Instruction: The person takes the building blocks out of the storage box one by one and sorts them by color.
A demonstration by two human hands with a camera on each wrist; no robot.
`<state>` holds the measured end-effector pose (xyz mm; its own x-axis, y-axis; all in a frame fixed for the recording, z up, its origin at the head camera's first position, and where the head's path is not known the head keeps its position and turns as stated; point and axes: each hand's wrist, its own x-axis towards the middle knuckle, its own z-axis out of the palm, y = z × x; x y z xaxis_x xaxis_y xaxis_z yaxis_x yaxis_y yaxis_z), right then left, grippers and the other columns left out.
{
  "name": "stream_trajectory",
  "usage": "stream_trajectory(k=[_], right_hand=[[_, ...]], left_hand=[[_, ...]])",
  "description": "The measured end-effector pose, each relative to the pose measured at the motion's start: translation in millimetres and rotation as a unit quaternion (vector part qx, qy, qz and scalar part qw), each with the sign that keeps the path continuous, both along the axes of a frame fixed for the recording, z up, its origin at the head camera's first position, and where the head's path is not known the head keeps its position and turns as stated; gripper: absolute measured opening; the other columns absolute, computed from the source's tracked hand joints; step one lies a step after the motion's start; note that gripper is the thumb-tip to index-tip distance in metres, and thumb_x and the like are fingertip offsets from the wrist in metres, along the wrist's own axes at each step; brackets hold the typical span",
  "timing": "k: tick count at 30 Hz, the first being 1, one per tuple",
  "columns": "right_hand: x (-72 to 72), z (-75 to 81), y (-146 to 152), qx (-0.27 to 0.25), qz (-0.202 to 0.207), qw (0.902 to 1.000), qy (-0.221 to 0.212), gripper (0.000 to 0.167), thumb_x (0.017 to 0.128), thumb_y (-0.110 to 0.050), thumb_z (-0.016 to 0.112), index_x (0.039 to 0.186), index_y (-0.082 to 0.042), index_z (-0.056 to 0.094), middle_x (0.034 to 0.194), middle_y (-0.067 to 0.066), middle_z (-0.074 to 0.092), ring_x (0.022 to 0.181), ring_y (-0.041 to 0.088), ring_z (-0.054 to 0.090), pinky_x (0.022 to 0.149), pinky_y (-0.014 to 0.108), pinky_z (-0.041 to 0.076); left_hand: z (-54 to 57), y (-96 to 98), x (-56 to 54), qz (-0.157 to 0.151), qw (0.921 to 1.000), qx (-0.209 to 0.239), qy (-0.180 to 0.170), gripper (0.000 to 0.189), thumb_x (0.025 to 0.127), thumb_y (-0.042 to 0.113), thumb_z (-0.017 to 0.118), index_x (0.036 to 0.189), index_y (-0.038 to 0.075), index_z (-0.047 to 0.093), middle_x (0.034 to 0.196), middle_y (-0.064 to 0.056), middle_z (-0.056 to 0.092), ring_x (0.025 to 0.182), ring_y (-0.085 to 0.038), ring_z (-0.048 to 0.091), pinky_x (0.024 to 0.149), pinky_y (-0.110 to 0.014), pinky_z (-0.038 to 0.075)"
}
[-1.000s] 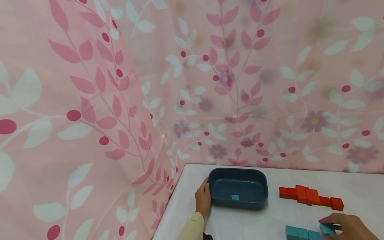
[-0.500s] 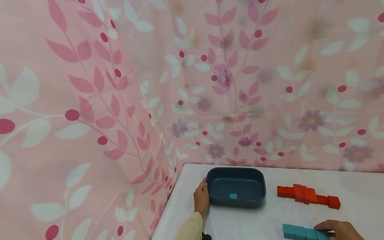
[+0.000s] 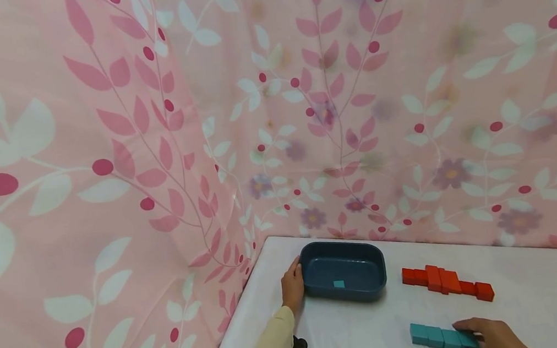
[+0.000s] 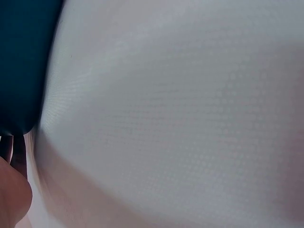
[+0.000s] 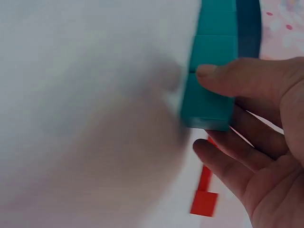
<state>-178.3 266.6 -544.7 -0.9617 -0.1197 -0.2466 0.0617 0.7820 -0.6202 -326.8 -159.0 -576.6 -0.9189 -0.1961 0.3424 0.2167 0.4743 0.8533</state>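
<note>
My left hand (image 3: 292, 289) rests against the left outer wall of a dark blue rectangular bin (image 3: 363, 295). In the left wrist view, a few of its fingers show beside the bin's corner (image 4: 21, 95), mostly cut off by the frame. A small teal square (image 3: 339, 284) shows inside the bin. At the lower right, my right hand (image 3: 494, 336) pinches the end teal block (image 5: 209, 102) between thumb and fingers. That block sits against a straight row of teal blocks (image 3: 434, 337) on the white cloth.
Beyond the teal row lies a line of red blocks (image 3: 447, 281), with larger ones in the middle. A small black object (image 3: 299, 346) is beside the left sleeve (image 3: 268, 340). Pink leaf-patterned curtains (image 3: 354, 134) hang behind and to the left of the white table (image 3: 351, 328).
My right hand has moved left and brought its teal block from a gap up against the end of the teal row. The left hand stays at the bin.
</note>
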Motion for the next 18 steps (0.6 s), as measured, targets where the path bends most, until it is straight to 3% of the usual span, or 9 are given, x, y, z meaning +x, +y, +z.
stream_trajectory(k=[3,6,8,10,12,15,18], right_hand=[[-0.8,27.5,-3,-0.011,0.009,0.9995,0.028,0.064,0.066,-0.028,0.089,0.121,-0.005,0.066,0.112,0.011,0.067,0.092,0.024,0.063,0.073,0.048,0.058],[-2.8,59.3,-10,-0.009,0.031,0.9906,0.132,0.055,0.069,-0.025,0.087,0.119,-0.009,0.069,0.111,0.009,0.069,0.091,0.027,0.066,0.07,0.043,0.059],[-8.4,77.4,-19,-0.008,0.054,0.9727,0.225,0.047,0.071,-0.021,0.087,0.114,-0.011,0.071,0.108,0.008,0.07,0.09,0.027,0.067,0.068,0.041,0.059],[-17.6,89.5,-31,-0.001,0.07,0.9484,0.309,0.04,0.071,-0.017,0.087,0.109,-0.014,0.073,0.104,0.003,0.071,0.088,0.024,0.067,0.068,0.039,0.06],[-28.6,96.8,-44,-0.014,0.087,0.9298,0.358,0.037,0.072,-0.013,0.086,0.107,-0.014,0.073,0.103,0.001,0.071,0.087,0.022,0.067,0.068,0.036,0.06],[-48.2,99.7,-65,-0.045,0.126,0.9171,0.375,0.037,0.075,-0.01,0.084,0.109,-0.014,0.072,0.104,-0.001,0.071,0.09,0.02,0.068,0.071,0.035,0.059],[-69.4,98.9,-85,-0.074,0.167,0.9201,0.347,0.036,0.079,-0.009,0.081,0.113,-0.01,0.071,0.108,0.003,0.07,0.095,0.024,0.068,0.075,0.035,0.059]], left_hand=[[1.4,-0.2,-0.6,-0.001,1.0,-0.002,-0.002,0.035,0.102,0.013,0.049,0.135,0.002,0.058,0.131,-0.013,0.06,0.123,-0.03,0.055,0.103,-0.049,0.042],[1.3,0.6,-0.2,-0.002,0.9999,-0.003,-0.01,0.036,0.103,0.015,0.049,0.135,0.003,0.057,0.132,-0.012,0.06,0.124,-0.029,0.054,0.103,-0.048,0.042],[1.2,0.4,-0.3,0.001,0.9999,-0.005,-0.01,0.036,0.103,0.015,0.049,0.136,0.004,0.058,0.132,-0.012,0.059,0.124,-0.029,0.054,0.103,-0.049,0.042],[1.1,-0.1,-0.1,0.004,0.9999,-0.004,-0.012,0.036,0.103,0.015,0.049,0.136,0.004,0.058,0.133,-0.012,0.059,0.125,-0.029,0.054,0.104,-0.048,0.041],[0.8,-0.6,0.2,0.005,0.9999,-0.006,-0.009,0.035,0.103,0.014,0.049,0.135,0.004,0.058,0.133,-0.012,0.059,0.125,-0.029,0.054,0.104,-0.048,0.041],[1.8,-1.3,0.6,0.0,1.0,-0.007,-0.006,0.035,0.103,0.014,0.049,0.135,0.003,0.058,0.133,-0.012,0.059,0.125,-0.029,0.053,0.104,-0.048,0.041],[2.6,-1.4,-0.6,0.0,0.9999,-0.013,-0.001,0.035,0.102,0.014,0.049,0.135,0.003,0.058,0.133,-0.014,0.059,0.124,-0.031,0.054,0.103,-0.05,0.042]])
